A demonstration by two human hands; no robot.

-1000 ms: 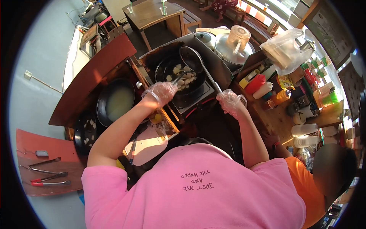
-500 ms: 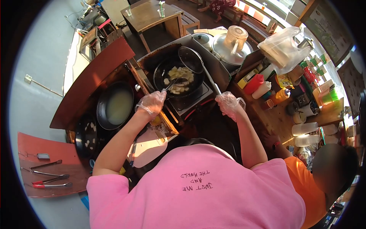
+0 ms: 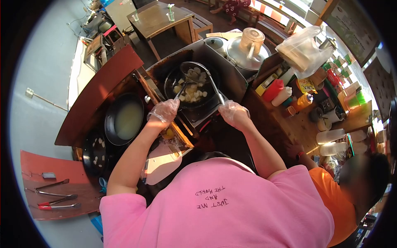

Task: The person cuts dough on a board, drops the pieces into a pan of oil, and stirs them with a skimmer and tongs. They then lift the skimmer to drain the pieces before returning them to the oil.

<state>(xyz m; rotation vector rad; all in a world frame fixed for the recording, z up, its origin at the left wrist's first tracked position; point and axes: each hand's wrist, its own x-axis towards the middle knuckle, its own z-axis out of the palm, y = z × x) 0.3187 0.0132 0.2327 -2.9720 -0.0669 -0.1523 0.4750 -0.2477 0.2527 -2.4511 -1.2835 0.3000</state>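
Note:
My right hand (image 3: 234,113), in a clear plastic glove, is wrapped round the handle of a long metal skimmer (image 3: 214,84). The skimmer's round head lies over the far side of a black wok (image 3: 209,94), and pale food pieces show at it. Pale, chunky food pieces (image 3: 191,96) also lie in the wok below the skimmer. At the wok's near left rim, my gloved left hand (image 3: 163,110) grips a slim metal cooking utensil (image 3: 182,91). That utensil's far end reaches in among the pieces and is partly hidden.
To the left stand a pan of cloudy liquid (image 3: 129,118) and a dark pan with pale pieces (image 3: 98,155). Tongs (image 3: 58,202) lie on a red panel. Behind the wok is a lidded pot (image 3: 244,56); sauce bottles (image 3: 281,96) stand at right. A person in orange (image 3: 331,200) is close on my right.
The skimmer has come down and left over the food, my right hand moving left with it. Pale pieces now show at its head. My left hand stays near the wok's rim.

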